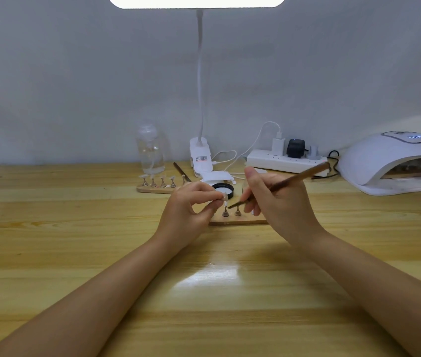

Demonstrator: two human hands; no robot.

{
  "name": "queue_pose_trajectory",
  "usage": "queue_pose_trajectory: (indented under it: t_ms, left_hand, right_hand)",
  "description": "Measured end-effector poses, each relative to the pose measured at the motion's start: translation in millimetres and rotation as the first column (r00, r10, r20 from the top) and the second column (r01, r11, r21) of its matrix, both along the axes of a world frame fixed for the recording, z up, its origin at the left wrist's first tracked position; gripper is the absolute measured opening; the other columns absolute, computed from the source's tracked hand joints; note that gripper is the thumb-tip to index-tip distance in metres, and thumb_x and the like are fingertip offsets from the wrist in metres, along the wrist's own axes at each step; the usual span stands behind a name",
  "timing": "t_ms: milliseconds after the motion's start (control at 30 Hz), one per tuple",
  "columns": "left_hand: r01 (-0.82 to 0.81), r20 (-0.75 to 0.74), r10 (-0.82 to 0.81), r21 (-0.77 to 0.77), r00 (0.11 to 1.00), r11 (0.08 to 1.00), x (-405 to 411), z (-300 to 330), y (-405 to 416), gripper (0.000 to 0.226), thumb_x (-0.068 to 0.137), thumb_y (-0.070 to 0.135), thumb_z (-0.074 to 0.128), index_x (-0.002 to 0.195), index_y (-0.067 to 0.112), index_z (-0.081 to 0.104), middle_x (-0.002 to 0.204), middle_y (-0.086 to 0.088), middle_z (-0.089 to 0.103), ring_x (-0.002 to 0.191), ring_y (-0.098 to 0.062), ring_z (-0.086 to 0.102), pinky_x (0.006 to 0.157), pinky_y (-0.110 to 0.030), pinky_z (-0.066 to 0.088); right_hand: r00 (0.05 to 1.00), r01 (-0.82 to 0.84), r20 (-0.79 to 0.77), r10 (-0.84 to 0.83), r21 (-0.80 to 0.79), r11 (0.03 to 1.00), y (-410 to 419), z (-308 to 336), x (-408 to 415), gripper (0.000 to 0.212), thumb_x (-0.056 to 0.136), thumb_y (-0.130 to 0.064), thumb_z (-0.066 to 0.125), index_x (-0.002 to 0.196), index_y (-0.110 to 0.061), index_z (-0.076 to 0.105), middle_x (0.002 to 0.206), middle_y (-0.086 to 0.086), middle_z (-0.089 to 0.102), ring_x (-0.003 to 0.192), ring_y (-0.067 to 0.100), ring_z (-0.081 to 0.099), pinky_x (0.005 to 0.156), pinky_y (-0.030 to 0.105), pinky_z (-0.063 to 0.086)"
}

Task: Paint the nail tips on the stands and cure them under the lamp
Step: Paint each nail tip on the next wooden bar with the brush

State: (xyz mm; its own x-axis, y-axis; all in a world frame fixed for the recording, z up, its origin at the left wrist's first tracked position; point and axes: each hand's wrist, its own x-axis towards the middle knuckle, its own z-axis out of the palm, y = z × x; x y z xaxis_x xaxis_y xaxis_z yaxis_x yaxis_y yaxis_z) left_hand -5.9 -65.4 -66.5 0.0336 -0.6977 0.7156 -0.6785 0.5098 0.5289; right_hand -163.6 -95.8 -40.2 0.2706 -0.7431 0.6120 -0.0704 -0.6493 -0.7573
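nail tip (pixel 224 196), small and pale on its metal stand, is pinched in the left hand (pixel 190 206) above the near wooden base (pixel 239 222) on the desk (pixel 75 253); the right hand (pixel 276 199) grips a brown brush (pixel 289 181), its tip at the nail. behind sit a second base with five stands (pixel 161 182), a black lid (pixel 223 188), a clear bottle (pixel 150 148), and the white curing lamp (pixel 395 163) far right
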Motion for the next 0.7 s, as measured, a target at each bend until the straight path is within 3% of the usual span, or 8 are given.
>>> queue_pose_trajectory:
  t_ms: [133, 267, 400, 567, 700]
  left_hand:
    - [-0.002, -0.007, 0.002, 0.001, 1.000, 1.000, 1.2, -0.5, -0.1, 0.016, 0.076, 0.001, 0.070, 0.088, 0.009, 0.074, 0.080, 0.001, 0.066, 0.079, -0.019, 0.059, 0.077, -0.037, 0.045]
    - [0.009, 0.024, -0.008, -0.010, 1.000, 1.000, 0.9, -0.9, 0.1, 0.016, 0.076, 0.000, 0.070, 0.087, 0.010, 0.074, 0.079, -0.002, 0.067, 0.077, -0.018, 0.058, 0.076, -0.035, 0.043]
    - [0.002, 0.004, -0.002, -0.007, 1.000, 1.000, 1.6, -0.9, 0.0, 0.015, 0.076, 0.000, 0.069, 0.086, 0.009, 0.074, 0.079, -0.001, 0.066, 0.078, -0.021, 0.059, 0.077, -0.040, 0.045]
    - [0.005, 0.042, -0.004, -0.016, 0.999, 1.000, 0.5, -0.9, -0.5, 0.016, 0.075, 0.001, 0.070, 0.087, 0.010, 0.074, 0.079, 0.000, 0.066, 0.076, -0.017, 0.058, 0.077, -0.033, 0.042]
    - [0.000, 0.031, 0.001, -0.019, 1.000, 1.000, 0.9, -1.2, -0.8, 0.015, 0.075, 0.000, 0.070, 0.086, 0.010, 0.074, 0.079, 0.000, 0.066, 0.077, -0.021, 0.059, 0.077, -0.033, 0.042]
  right_hand:
    - [1.000, 0.012, 0.007, -0.012, -0.002, 1.000, -0.3, 0.4, 0.0, 0.038, 0.082, -0.044, 0.047, 0.069, -0.015, 0.069, 0.060, -0.002, 0.066, 0.054, 0.007, 0.063, 0.058, 0.021, 0.052]
    - [1.000, -0.012, 0.005, 0.012, 0.010, 1.000, 0.4, 0.4, -0.1, 0.041, 0.083, -0.043, 0.045, 0.062, -0.014, 0.065, 0.051, -0.003, 0.061, 0.045, 0.004, 0.058, 0.051, 0.014, 0.046]
    - [1.000, 0.019, 0.002, -0.019, -0.015, 1.000, -0.5, -0.1, -0.3, 0.039, 0.081, -0.044, 0.048, 0.071, -0.014, 0.070, 0.062, -0.002, 0.066, 0.056, 0.007, 0.064, 0.060, 0.024, 0.053]
    - [1.000, -0.012, 0.001, 0.012, -0.010, 1.000, 0.4, 0.0, -0.7, 0.042, 0.084, -0.043, 0.044, 0.063, -0.013, 0.066, 0.052, 0.000, 0.062, 0.045, 0.005, 0.058, 0.051, 0.016, 0.047]
    - [0.999, 0.020, 0.030, -0.019, -0.032, 0.999, 0.4, -0.1, 0.2, 0.032, 0.083, -0.041, 0.048, 0.070, -0.019, 0.068, 0.064, -0.004, 0.067, 0.056, 0.004, 0.063, 0.059, 0.019, 0.052]
